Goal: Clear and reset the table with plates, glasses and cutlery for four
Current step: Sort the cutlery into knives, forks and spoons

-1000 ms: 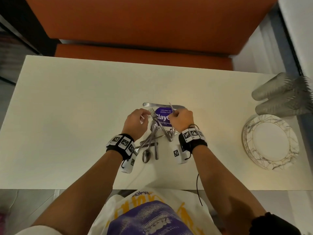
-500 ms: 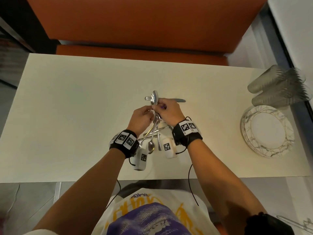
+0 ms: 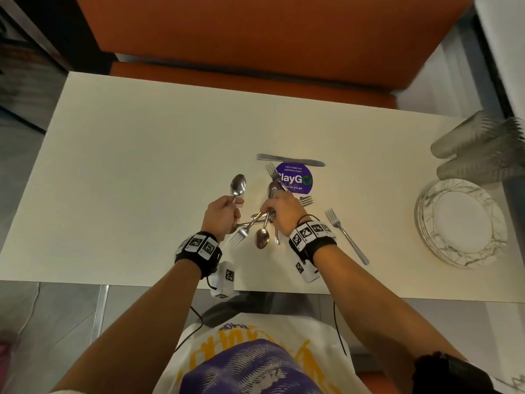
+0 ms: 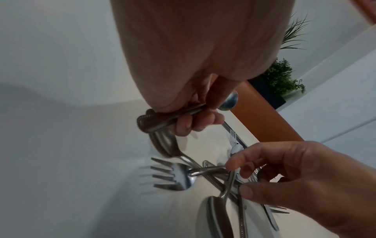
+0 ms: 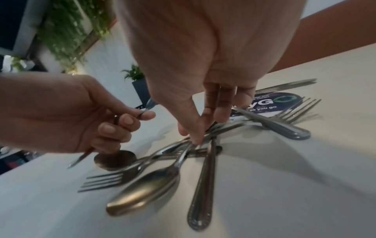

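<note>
On the white table (image 3: pixel 127 172), my left hand (image 3: pixel 231 207) grips a spoon (image 3: pixel 238 185) by its handle, bowl pointing away from me. In the left wrist view its fingers (image 4: pixel 195 124) curl round the handle. My right hand (image 3: pixel 270 207) reaches down into a crossed pile of forks and spoons (image 3: pixel 261 227). Its thumb and fingertips (image 5: pixel 211 116) pinch a handle in the pile; which piece it is, I cannot tell. A spoon (image 5: pixel 146 193) and a fork (image 5: pixel 105 182) lie nearest the camera. A knife (image 3: pixel 289 160) lies beyond a purple round sticker (image 3: pixel 297 177).
One fork (image 3: pixel 345 236) lies alone just right of my right wrist. A stack of marbled plates (image 3: pixel 426 223) sits at the table's right end, with ribbed glasses (image 3: pixel 477 149) lying behind it. An orange bench (image 3: pixel 255 38) runs along the far side.
Both hands met over the pile holding up a spoon. Now my left hand has drawn left with the spoon, and my right hand has dropped back onto the pile.
</note>
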Tool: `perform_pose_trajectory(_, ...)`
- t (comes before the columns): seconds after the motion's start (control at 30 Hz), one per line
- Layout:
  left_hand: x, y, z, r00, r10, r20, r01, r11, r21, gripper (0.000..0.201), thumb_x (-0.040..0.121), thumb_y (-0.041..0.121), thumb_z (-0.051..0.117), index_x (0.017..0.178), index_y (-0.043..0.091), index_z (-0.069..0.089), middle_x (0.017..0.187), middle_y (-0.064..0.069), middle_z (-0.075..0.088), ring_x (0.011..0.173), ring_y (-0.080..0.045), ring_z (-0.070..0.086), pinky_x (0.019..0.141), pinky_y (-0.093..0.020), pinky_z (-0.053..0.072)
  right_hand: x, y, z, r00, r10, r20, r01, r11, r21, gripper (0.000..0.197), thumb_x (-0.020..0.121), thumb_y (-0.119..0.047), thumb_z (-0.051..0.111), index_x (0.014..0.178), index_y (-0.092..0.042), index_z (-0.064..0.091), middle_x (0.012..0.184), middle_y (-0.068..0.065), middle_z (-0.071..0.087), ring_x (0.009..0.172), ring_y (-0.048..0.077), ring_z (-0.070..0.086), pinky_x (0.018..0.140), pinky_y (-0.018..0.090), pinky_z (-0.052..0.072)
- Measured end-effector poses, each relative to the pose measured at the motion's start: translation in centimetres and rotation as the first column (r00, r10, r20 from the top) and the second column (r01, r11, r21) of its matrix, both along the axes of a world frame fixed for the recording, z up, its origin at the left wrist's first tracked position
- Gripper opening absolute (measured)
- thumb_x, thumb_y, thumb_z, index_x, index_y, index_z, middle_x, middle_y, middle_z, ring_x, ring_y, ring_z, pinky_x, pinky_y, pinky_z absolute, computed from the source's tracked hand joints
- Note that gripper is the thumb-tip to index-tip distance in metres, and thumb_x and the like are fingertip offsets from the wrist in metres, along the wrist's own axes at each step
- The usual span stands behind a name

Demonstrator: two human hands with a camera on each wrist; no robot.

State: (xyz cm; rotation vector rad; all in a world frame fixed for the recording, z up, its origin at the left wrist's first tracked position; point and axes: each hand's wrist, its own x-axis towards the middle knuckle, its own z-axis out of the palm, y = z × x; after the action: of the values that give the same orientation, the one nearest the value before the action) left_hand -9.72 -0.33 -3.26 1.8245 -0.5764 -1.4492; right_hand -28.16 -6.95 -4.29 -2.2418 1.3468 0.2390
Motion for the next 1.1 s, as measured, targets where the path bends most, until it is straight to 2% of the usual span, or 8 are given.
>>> perform_pose_trajectory(0.33,0.6,0.2,0.2,1.0,0.017,0.02,-0.017,1.0,-0.003,0.03,0.096,-0.002,0.043,0.106,0.006,0.07,0.069,-0.006,0.058,0.05,-0.016,0.046,0.038,-0.02,0.033,0.7,0.0,-0.1,0.957,0.253,-0.144,-0.266,0.96,-0.083,0.018,0.089,-0.022,0.071,0.105,-0.031,0.069,0.118,0.003,0.055,0.115,0.025,0.049,0.098,0.039,0.045)
perform_pose_trajectory(0.47,0.5,0.0,0.4,1.0,0.021,0.014,-0.021,1.0,-0.021,0.027,0.098,-0.002,0.043,0.105,0.004,0.068,0.07,-0.008,0.058,0.049,-0.018,0.048,0.037,-0.021,0.035,0.5,-0.2,0.3,0.949,0.279,-0.149,-0.294,0.951,-0.093,0.014,0.089,-0.023,0.07,0.102,-0.028,0.071,0.117,0.002,0.054,0.115,0.026,0.047,0.098,0.039,0.043)
perform_pose_trajectory(0.63,0.7,-1.0,0.5,0.998,0.046,-0.043,-0.048,0.998,-0.035,0.026,0.096,-0.002,0.044,0.106,0.001,0.067,0.076,-0.015,0.068,0.063,-0.027,0.065,0.06,-0.034,0.053,0.1,-1.2,1.9,0.958,0.274,-0.081,-0.281,0.954,-0.102,0.008,0.089,-0.016,0.068,0.093,-0.022,0.072,0.105,-0.001,0.061,0.108,0.021,0.047,0.092,0.034,0.037)
perform_pose_trajectory(0.73,0.7,-1.8,0.7,0.995,0.064,-0.07,-0.068,0.996,-0.058,0.024,0.095,-0.001,0.046,0.106,0.003,0.067,0.088,-0.019,0.077,0.081,-0.035,0.075,0.075,-0.044,0.058,-0.6,-2.1,3.5,0.986,0.162,0.029,-0.158,0.983,-0.095,0.007,0.089,-0.014,0.069,0.093,-0.019,0.072,0.097,-0.001,0.067,0.097,0.018,0.051,0.089,0.035,0.046)
perform_pose_trajectory(0.83,0.3,-2.5,1.2,0.988,0.082,-0.132,-0.091,0.994,-0.062,0.021,0.097,-0.001,0.048,0.107,0.004,0.066,0.096,-0.02,0.078,0.09,-0.036,0.077,0.082,-0.049,0.06,-1.2,-2.9,4.7,0.964,-0.106,0.245,0.107,0.994,0.008,0.007,0.088,-0.013,0.074,0.095,-0.015,0.073,0.091,0.0,0.071,0.087,0.014,0.061,0.08,0.029,0.054)
perform_pose_trajectory(0.9,-0.4,-2.9,1.7,0.98,0.084,-0.183,-0.097,0.993,-0.067,0.021,0.098,-0.001,0.048,0.111,0.004,0.064,0.098,-0.023,0.077,0.093,-0.042,0.076,0.079,-0.05,0.061,-1.1,-3.1,5.1,0.876,-0.317,0.363,0.303,0.948,0.096,0.009,0.087,-0.014,0.076,0.096,-0.015,0.074,0.088,-0.002,0.072,0.08,0.009,0.064,0.073,0.017,0.05)
perform_pose_trajectory(0.97,-1.3,-3.3,2.4,0.979,0.056,-0.198,-0.072,0.994,-0.076,0.023,0.099,0.0,0.047,0.116,0.004,0.062,0.1,-0.025,0.076,0.092,-0.044,0.076,0.073,-0.048,0.063,-0.6,-2.9,4.9,0.784,-0.466,0.411,0.444,0.883,0.155,0.011,0.086,-0.017,0.077,0.097,-0.017,0.076,0.085,-0.005,0.073,0.077,0.006,0.065,0.069,0.012,0.049)
perform_pose_trajectory(1.1,-3.1,-3.6,3.9,0.974,-0.027,-0.225,0.004,0.995,-0.101,0.026,0.102,0.001,0.043,0.12,0.007,0.061,0.102,-0.024,0.075,0.081,-0.036,0.077,0.065,-0.043,0.063,1.1,-1.5,4.2,0.555,-0.693,0.459,0.575,0.719,0.391,0.013,0.087,-0.015,0.078,0.099,-0.01,0.078,0.086,0.003,0.077,0.066,0.012,0.069,0.064,0.024,0.058)
